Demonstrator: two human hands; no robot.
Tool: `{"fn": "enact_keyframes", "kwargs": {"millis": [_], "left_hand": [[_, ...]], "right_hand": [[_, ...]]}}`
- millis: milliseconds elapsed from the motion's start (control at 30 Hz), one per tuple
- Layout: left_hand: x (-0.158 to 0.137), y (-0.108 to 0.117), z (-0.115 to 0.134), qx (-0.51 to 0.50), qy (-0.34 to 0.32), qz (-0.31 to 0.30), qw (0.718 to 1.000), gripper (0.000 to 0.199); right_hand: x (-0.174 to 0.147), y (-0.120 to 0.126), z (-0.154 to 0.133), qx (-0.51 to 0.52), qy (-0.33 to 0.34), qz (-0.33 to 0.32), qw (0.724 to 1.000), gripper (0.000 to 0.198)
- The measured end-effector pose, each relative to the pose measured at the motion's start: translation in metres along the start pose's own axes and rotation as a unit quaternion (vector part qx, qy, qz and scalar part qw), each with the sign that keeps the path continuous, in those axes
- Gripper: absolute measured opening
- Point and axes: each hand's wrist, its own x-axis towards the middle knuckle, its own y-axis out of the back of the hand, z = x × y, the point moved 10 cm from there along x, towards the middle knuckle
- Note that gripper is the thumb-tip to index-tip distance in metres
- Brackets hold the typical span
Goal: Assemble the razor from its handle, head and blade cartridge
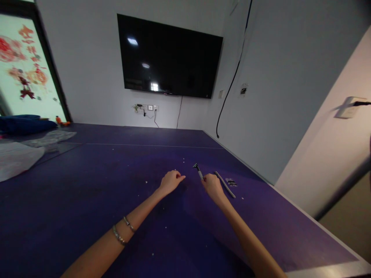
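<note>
Right hand (213, 187) has fingers wrapped round the razor (199, 173), head pointing away over purple surface (116, 185); left hand (169, 183) nearby, fingers curled, can't tell if gripping anything. Grey strip (225, 185) just right; TV (171, 58) on my far wall.

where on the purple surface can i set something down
Bare but for specks: between the plastic sheeting and left hand, and between the left forearm and right forearm. Crowded: around the right hand, razor, curved strip and small packet.
</note>
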Motion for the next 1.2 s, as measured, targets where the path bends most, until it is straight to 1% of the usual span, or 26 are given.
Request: {"fn": "enact_keyframes", "kwargs": {"millis": [33, 100, 200, 267, 367, 433, 500, 600, 700, 767, 833, 933, 1033, 1100, 1200], "left_hand": [[0.002, -0.010, 0.004, -0.012, 0.009, -0.032, 0.999, 0.041], [0.006, -0.024, 0.005, -0.042, 0.039, -0.060, 0.997, 0.050], [0.011, -0.035, 0.003, -0.090, 0.081, -0.056, 0.991, 0.059], [0.013, -0.038, 0.004, -0.113, 0.084, -0.047, 0.989, 0.059], [0.014, -0.034, 0.011, -0.125, 0.055, -0.022, 0.990, 0.055], [0.015, -0.029, 0.016, -0.117, 0.030, -0.003, 0.993, 0.052], [0.016, -0.026, 0.021, -0.098, 0.012, 0.003, 0.995, 0.050], [0.017, -0.026, 0.021, -0.060, 0.017, -0.012, 0.998, 0.045], [0.021, -0.027, 0.017, -0.035, 0.031, -0.029, 0.999, 0.041], [0.025, -0.025, 0.011, -0.017, 0.032, -0.042, 0.998, 0.037], [0.030, -0.021, 0.001, 0.007, 0.033, -0.063, 0.997, 0.033], [0.036, -0.014, -0.024, 0.046, 0.044, -0.120, 0.991, 0.029], [0.037, -0.006, -0.056, 0.079, 0.064, -0.193, 0.976, 0.031], [0.035, 0.001, -0.075, 0.098, 0.077, -0.223, 0.967, 0.033], [0.030, 0.009, -0.095, 0.118, 0.081, -0.249, 0.958, 0.034]], "right_hand": [[-0.003, 0.002, -0.012, -0.001, 0.013, 0.004, 1.000, 0.020], [-0.009, 0.005, -0.033, -0.003, 0.035, 0.006, 0.999, 0.020], [-0.018, 0.007, -0.054, -0.010, 0.049, -0.001, 0.999, 0.023], [-0.022, 0.006, -0.063, -0.015, 0.053, -0.007, 0.998, 0.024], [-0.027, 0.005, -0.072, -0.019, 0.066, -0.011, 0.998, 0.026], [-0.030, 0.004, -0.076, -0.026, 0.070, -0.010, 0.997, 0.025], [-0.031, 0.003, -0.080, -0.039, 0.077, -0.007, 0.996, 0.025], [-0.033, 0.002, -0.088, -0.054, 0.099, 0.002, 0.994, 0.027], [-0.034, 0.003, -0.095, -0.055, 0.115, 0.008, 0.992, 0.026], [-0.034, 0.007, -0.095, -0.052, 0.115, 0.013, 0.992, 0.027], [-0.031, 0.015, -0.086, -0.049, 0.104, 0.025, 0.993, 0.032], [-0.022, 0.026, -0.057, -0.051, 0.077, 0.039, 0.995, 0.036], [-0.009, 0.033, -0.011, -0.065, 0.036, 0.029, 0.997, 0.037], [-0.001, 0.036, 0.025, -0.077, -0.004, 0.020, 0.997, 0.038], [0.005, 0.031, 0.075, -0.078, -0.061, -0.019, 0.995, 0.034]]}}
